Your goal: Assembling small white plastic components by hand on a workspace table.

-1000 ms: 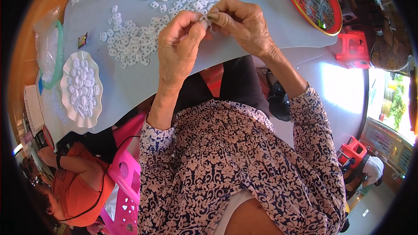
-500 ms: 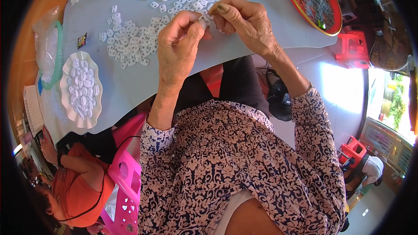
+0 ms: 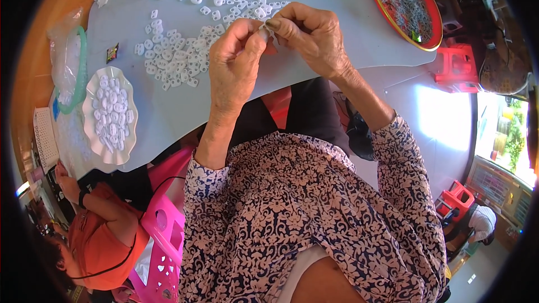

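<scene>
Over the near edge of the grey table my two hands meet at the fingertips. My left hand (image 3: 237, 59) pinches a small white plastic piece (image 3: 263, 27) between thumb and index finger; most of it is hidden. Against it presses the thumb of my right hand (image 3: 314, 36), whose fingers are closed; whatever else they hold cannot be made out. Beyond and left of my left hand lies a spread of loose white two-holed plastic pieces (image 3: 177, 59). A wavy-edged white dish (image 3: 88, 118) at the left holds several rounded white pieces.
At the far right stands a red tray (image 3: 436, 38) of small grey pieces. A green-rimmed basket with clear plastic (image 3: 78, 73) and a small dark wrapper (image 3: 112, 52) are at the left. A person in orange (image 3: 104, 241) sits lower left, near a pink chair (image 3: 163, 219). Red stools (image 3: 457, 67) stand right.
My right hand has moved left and slightly nearer, so its thumb now meets the left fingertips at the white piece. The whole view has shifted a little.
</scene>
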{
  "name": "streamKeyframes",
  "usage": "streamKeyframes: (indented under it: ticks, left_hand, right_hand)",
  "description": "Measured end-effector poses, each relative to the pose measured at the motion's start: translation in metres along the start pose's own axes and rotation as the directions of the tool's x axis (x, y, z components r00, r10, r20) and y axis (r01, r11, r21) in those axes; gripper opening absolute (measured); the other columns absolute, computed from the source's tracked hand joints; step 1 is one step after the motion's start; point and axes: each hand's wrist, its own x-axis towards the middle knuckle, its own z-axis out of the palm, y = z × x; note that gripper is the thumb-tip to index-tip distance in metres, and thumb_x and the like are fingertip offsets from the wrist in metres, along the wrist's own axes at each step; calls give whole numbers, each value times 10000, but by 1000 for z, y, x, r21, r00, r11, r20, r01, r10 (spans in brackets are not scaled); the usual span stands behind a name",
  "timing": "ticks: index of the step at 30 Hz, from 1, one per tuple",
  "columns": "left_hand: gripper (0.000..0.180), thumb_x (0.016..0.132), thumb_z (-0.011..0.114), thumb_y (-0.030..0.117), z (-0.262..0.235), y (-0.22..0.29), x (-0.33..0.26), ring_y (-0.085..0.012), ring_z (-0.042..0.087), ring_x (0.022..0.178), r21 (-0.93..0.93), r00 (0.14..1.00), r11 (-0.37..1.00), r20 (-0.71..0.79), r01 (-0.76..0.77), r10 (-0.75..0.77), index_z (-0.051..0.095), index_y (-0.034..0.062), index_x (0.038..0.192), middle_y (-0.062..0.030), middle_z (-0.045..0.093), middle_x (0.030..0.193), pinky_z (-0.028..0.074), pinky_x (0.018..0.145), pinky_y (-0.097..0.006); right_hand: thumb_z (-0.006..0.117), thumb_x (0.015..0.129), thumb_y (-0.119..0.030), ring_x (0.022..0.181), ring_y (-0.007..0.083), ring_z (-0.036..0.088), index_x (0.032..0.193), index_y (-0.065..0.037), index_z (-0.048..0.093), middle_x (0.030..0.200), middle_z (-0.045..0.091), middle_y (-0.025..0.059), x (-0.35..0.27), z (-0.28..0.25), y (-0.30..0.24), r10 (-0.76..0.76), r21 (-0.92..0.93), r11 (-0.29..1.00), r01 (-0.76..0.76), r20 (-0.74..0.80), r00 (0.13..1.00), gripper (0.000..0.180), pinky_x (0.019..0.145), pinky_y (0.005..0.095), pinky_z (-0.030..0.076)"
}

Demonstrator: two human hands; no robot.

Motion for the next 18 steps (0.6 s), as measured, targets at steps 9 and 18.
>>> streamKeyframes:
  ticks: [9, 18]
  left_hand:
    - [159, 909, 539, 159, -1, 5, 6, -72, 516, 666, 229, 995, 969, -13, -89, 95, 585, 12, 948, -4, 562, 727, 418, 596, -227]
    - [48, 799, 579, 63, -52, -4, 60, -303, 490, 648, 907, 892, 328, 101, -265, 441, 589, 31, 833, -128, 544, 660, 407, 702, -414]
  right_hand:
    - [632, 861, -129, 627, 55, 550, 880, 12, 608, 693, 619, 17, -8, -5, 5, 5, 173, 985, 0, -24, 1000, 144, 587, 213, 464]
    - [641, 841, -127, 642, 58, 554, 905, 23, 622, 687, 612, 19, -18, -13, 9, 10, 154, 988, 4, -91, 996, 164, 596, 221, 464]
